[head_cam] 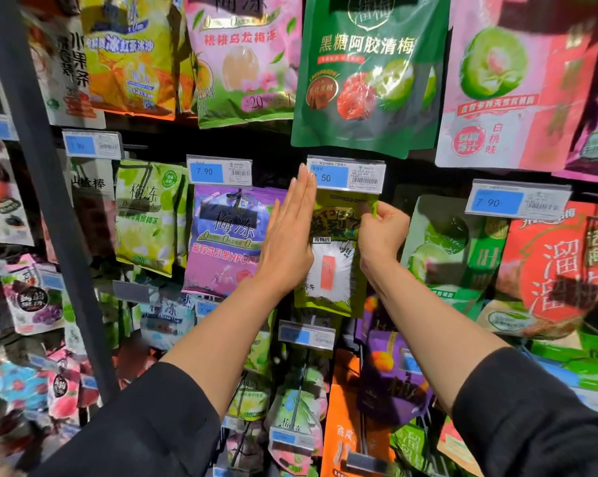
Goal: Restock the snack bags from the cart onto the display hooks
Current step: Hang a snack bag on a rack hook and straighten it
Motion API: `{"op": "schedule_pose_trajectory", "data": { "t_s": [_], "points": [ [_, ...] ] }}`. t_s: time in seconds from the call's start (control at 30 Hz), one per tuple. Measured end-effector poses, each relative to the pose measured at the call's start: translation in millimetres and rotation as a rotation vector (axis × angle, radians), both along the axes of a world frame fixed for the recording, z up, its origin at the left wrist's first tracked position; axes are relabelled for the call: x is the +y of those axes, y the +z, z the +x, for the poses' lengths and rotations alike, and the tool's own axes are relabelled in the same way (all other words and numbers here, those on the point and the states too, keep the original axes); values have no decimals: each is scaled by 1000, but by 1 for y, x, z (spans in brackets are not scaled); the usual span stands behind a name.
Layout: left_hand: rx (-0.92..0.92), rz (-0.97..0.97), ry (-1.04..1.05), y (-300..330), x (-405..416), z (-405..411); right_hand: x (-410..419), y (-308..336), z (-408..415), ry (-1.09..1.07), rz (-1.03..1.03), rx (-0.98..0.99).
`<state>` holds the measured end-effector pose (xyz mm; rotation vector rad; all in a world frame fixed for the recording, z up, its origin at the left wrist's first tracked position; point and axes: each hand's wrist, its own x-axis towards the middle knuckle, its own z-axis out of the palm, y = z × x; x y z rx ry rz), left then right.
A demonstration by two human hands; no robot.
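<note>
Snack bag [335,256] pinched at top by R hand [382,235] fingers; L hand [287,242] flat, fingers released, steadying edge. Line hole w/ hook under price tag [346,173], slide straight back.

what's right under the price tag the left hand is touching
A lime-green snack bag hangs just below that price tag, its top corner pinched by the right hand. The left hand covers its left edge; the hook is hidden.

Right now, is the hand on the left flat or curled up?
Flat: the left hand has straight fingers together, pointing up beside the yellow-green snack bag.
</note>
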<state>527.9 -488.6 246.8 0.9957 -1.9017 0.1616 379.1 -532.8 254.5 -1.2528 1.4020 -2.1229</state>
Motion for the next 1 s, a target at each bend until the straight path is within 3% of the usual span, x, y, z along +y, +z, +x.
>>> {"op": "schedule_pose_trajectory", "data": {
  "t_s": [0.1,0.37,0.53,0.77,1.0],
  "points": [
    [-6,-5,11,0,0,-1,-9,8,-4,-111,139,51],
    [-13,21,26,0,11,-1,-21,-5,-22,-16,270,137],
    [39,106,46,-41,27,-28,25,-41,-45,-38,294,6],
    [36,414,-365,-144,102,-144,185,-136,-130,-176,407,-60],
    [-219,716,-818,-211,230,-294,353,-210,-274,-687,543,-162]
  ]
}}
